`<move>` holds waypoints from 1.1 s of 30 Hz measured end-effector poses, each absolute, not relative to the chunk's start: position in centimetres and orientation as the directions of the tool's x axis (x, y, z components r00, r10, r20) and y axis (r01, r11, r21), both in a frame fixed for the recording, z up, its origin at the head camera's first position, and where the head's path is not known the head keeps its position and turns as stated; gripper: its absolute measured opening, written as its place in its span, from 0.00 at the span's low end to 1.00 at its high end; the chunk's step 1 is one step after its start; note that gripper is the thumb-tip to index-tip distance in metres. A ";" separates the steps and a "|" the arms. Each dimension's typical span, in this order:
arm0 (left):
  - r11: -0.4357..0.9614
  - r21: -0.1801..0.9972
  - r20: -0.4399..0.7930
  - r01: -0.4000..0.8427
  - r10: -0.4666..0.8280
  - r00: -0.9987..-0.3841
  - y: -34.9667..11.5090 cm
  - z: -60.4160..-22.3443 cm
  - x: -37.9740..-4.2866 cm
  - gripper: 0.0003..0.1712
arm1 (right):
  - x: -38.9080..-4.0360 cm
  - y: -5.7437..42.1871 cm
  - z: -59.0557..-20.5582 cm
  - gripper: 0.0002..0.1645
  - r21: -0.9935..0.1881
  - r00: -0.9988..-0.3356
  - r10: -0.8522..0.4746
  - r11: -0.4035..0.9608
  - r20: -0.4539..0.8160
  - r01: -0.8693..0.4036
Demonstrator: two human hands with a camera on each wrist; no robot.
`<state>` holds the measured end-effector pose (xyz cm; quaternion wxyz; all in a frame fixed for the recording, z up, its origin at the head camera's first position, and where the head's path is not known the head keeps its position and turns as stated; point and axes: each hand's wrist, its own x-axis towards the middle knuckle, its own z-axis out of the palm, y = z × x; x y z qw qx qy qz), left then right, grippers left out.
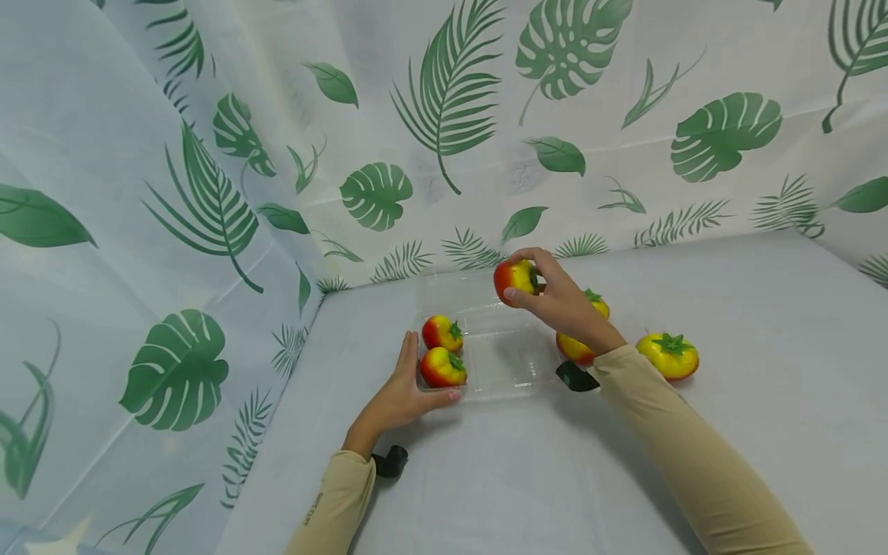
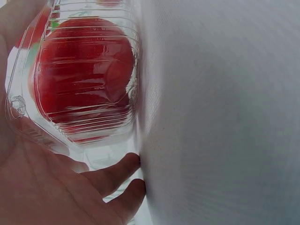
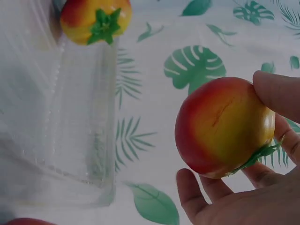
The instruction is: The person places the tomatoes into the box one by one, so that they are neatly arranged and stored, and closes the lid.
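A clear plastic tray [image 1: 509, 362] lies on the white table [image 1: 728, 432]. Two red-yellow tomatoes [image 1: 442, 333] [image 1: 442, 367] sit in its left side. My right hand [image 1: 537, 285] grips a third tomato [image 1: 512, 279] above the tray's far edge; in the right wrist view this tomato [image 3: 220, 126] sits between thumb and fingers [image 3: 201, 197], beside the tray [image 3: 70, 122]. My left hand [image 1: 409, 393] rests flat against the tray's near left corner, thumb along the front edge. In the left wrist view a tomato [image 2: 82, 70] shows red through the tray wall [image 2: 70, 140] above my palm [image 2: 56, 187].
One tomato [image 1: 667, 354] lies on the table right of the tray, and two more [image 1: 574, 348] [image 1: 598, 304] are partly hidden behind my right wrist. A leaf-print curtain [image 1: 444, 116] closes the back and left sides. Bare tabletop spreads in front and to the right.
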<state>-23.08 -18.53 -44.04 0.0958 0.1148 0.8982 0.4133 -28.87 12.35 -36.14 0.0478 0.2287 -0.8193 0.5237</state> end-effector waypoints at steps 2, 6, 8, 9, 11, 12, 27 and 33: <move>0.632 0.765 -0.079 0.123 0.282 -0.956 -18.5 -44.1 -23.1 0.77 | -28.9 12.0 -36.1 0.32 -0.833 -0.889 -0.331 0.350 0.317 -0.428; 0.631 0.766 -0.079 0.121 0.280 -0.957 -18.6 -44.1 -23.1 0.77 | -29.1 11.3 -36.2 0.31 -0.839 -0.889 -0.343 0.345 0.304 -0.420; 0.630 0.766 -0.076 0.127 0.285 -0.956 -18.6 -44.2 -23.1 0.77 | -29.2 10.9 -36.3 0.30 -0.848 -0.888 -0.353 0.331 0.296 -0.414; 0.630 0.766 -0.076 0.129 0.287 -0.955 -18.6 -44.2 -23.1 0.77 | -29.3 10.7 -36.3 0.30 -0.852 -0.888 -0.358 0.326 0.290 -0.410; 0.630 0.766 -0.074 0.131 0.289 -0.954 -18.6 -44.3 -23.2 0.77 | -29.4 10.3 -36.4 0.30 -0.862 -0.892 -0.366 0.323 0.267 -0.391; 0.630 0.765 -0.075 0.131 0.289 -0.954 -18.6 -44.3 -23.2 0.77 | -29.4 10.1 -36.4 0.31 -0.867 -0.894 -0.370 0.323 0.253 -0.379; 0.639 0.760 -0.081 0.122 0.278 -0.957 -18.8 -43.8 -23.2 0.76 | -30.5 7.7 -37.6 0.37 -0.710 -0.848 -0.494 0.527 0.190 -0.467; 0.627 0.771 -0.086 0.115 0.281 -0.956 -18.8 -44.0 -23.2 0.75 | -30.5 7.1 -37.8 0.34 -0.654 -0.841 -0.530 0.598 0.112 -0.464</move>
